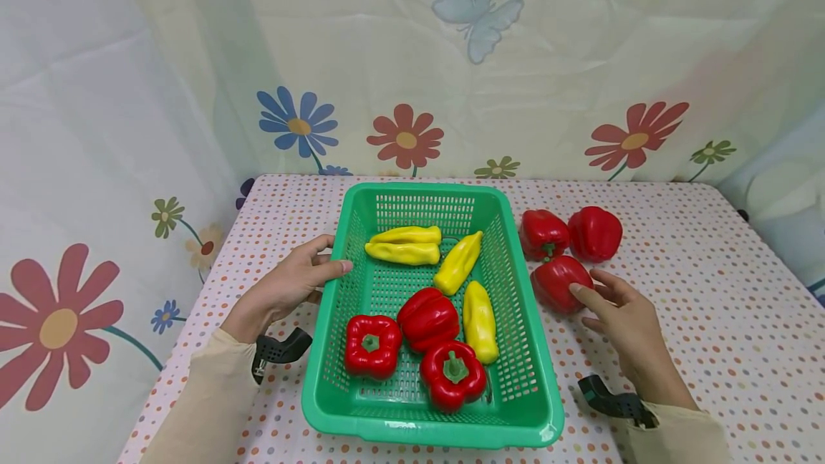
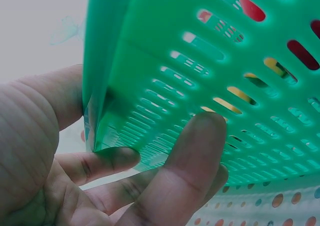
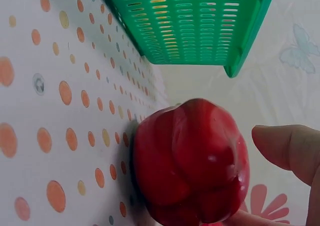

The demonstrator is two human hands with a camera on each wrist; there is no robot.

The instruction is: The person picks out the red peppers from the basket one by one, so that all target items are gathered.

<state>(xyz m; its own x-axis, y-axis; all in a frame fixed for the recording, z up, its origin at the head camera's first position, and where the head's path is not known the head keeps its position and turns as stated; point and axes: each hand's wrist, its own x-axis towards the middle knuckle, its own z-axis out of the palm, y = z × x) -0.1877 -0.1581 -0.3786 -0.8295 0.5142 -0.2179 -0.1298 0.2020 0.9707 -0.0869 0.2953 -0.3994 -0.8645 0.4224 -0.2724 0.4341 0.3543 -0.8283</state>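
Observation:
A green plastic basket (image 1: 432, 432) stands on the table, holding three red bell peppers and several long yellow peppers. My left hand (image 1: 283, 285) grips its left rim; in the left wrist view the thumb lies over the rim (image 2: 102, 51), with the other fingers outside under it. To the right of the basket, my right hand (image 1: 625, 324) is at a red bell pepper (image 1: 556, 285). The right wrist view shows the thumb (image 3: 285, 146) apart from that pepper (image 3: 192, 161), the other fingers mostly hidden behind it. Two more red bell peppers (image 1: 543, 233) (image 1: 596, 233) lie just beyond.
A dotted cloth (image 1: 696, 292) covers the table. Inside the basket, yellow peppers (image 1: 402, 254) lie toward the back and right, and red bell peppers (image 1: 372, 346) toward the front. A flowered curtain (image 1: 515, 92) hangs behind the table.

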